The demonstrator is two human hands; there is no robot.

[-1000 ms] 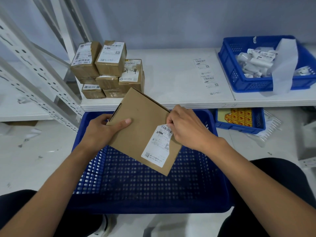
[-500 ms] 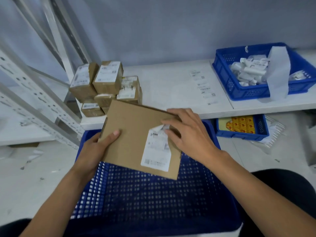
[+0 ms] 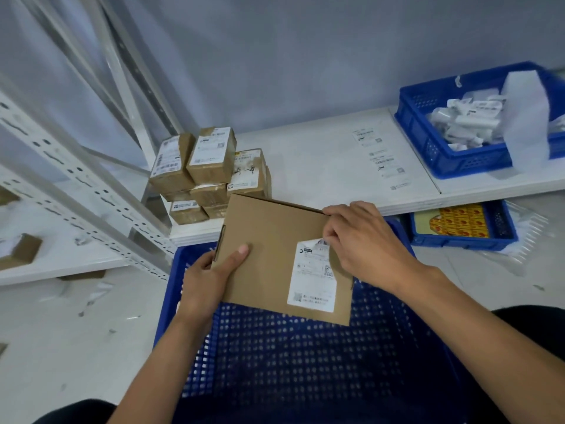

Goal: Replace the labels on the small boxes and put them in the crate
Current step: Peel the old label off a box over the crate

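A flat brown cardboard box (image 3: pixel 269 249) is held above the big blue crate (image 3: pixel 290 362). My left hand (image 3: pixel 211 276) grips its left edge, thumb on top. A white label (image 3: pixel 312 276) is stuck on the box's right half, its top right corner peeled up. My right hand (image 3: pixel 367 243) pinches that lifted corner. Several small brown boxes (image 3: pixel 208 172) with white labels are stacked on the white shelf (image 3: pixel 321 166) behind.
Fresh labels on a strip (image 3: pixel 379 157) lie on the shelf. A blue bin (image 3: pixel 464 151) at the right holds white items and a paper strip. A smaller blue bin (image 3: pixel 458 231) with yellow packets sits on the floor. White shelf uprights (image 3: pixel 76 191) stand left.
The view tilted up and the box turned flatter toward me. My right hand has lifted the label's top right corner off the box. My left hand keeps its grip.
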